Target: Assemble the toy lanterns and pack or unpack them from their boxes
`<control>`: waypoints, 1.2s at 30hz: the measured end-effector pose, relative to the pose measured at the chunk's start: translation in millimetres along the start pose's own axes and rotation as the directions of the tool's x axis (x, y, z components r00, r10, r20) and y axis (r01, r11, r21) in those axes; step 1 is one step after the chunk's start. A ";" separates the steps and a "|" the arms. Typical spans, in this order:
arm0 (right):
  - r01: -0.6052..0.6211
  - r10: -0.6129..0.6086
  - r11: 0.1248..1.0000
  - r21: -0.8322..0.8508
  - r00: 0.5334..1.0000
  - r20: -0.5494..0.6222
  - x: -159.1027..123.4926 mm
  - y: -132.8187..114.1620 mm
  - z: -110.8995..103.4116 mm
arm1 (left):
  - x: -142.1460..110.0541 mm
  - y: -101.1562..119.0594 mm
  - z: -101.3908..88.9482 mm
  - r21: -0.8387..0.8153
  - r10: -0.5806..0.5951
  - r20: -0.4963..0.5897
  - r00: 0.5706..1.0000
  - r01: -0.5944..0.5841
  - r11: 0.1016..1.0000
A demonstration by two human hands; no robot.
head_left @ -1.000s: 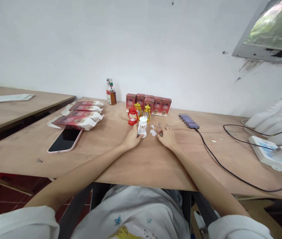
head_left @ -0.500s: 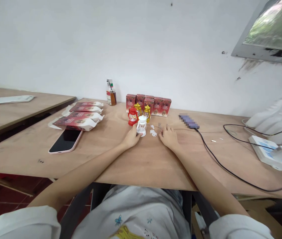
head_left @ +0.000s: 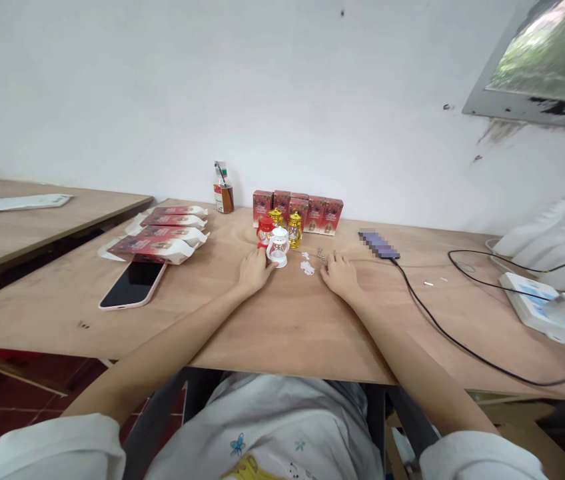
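Note:
A small white lantern (head_left: pixel 278 249) stands upright on the table. My left hand (head_left: pixel 254 271) lies just left of it, fingers spread and thumb tip at the lantern's base. Behind the white lantern are a red lantern (head_left: pixel 264 229) and two gold lanterns, one of them a gold lantern (head_left: pixel 295 230) to the right. Small white plastic pieces (head_left: pixel 307 267) lie between my hands, with tiny metal parts (head_left: pixel 321 254) just beyond. Close to those parts, my right hand (head_left: pixel 341 276) rests on the table, fingers apart; nothing shows in it.
Several red boxes (head_left: pixel 316 215) stand against the wall, near a bottle (head_left: pixel 223 197). Unfolded red cartons (head_left: pixel 155 243) and a pink-edged phone (head_left: pixel 132 285) lie left. At right are a purple phone (head_left: pixel 378 244), its black cable (head_left: pixel 432 325) and a white power strip (head_left: pixel 547 310).
The white lantern has shifted left and slightly back, now partly covering the red one. My left hand has moved left and loosened around it. My right hand's fingers have uncurled beside the metal parts.

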State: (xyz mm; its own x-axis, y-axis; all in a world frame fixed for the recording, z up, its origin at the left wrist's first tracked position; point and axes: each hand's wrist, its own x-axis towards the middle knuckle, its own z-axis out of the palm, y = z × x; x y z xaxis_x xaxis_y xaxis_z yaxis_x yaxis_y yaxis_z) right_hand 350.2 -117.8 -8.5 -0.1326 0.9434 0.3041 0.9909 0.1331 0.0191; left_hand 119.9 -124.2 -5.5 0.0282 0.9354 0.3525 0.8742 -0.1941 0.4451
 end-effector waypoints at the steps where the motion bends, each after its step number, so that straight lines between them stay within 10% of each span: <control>1: 0.001 -0.001 1.000 -0.001 1.000 -0.002 -0.1 0.1 0.4 | 0.4 0.2 0.2 0.012 0.003 0.004 1.000 -0.003 1.000; 27: -0.003 0.004 1.000 -0.029 1.000 0.022 -0.4 0.6 -0.6 | 27.4 21.4 28.6 0.262 0.103 -0.024 0.994 -0.093 0.961; 33: 0.001 0.000 1.000 -0.029 1.000 0.013 -0.4 0.1 -0.5 | 35.6 2.9 21.8 -0.158 -0.014 -0.474 0.880 -0.070 0.985; 36: 0.000 0.000 1.000 -0.028 1.000 0.000 0.1 -0.1 0.4 | 49.9 -17.0 24.6 -0.428 -0.220 -0.491 0.843 -0.014 0.904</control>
State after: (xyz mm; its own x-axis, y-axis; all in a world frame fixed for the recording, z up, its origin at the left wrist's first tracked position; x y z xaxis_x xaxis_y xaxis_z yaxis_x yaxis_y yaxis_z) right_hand 350.1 -117.6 -8.9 -0.1327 0.9434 0.3040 0.9911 0.1247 0.0454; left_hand 118.4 -67.0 -15.7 -0.4065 0.6856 0.6039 0.5825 -0.3147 0.7494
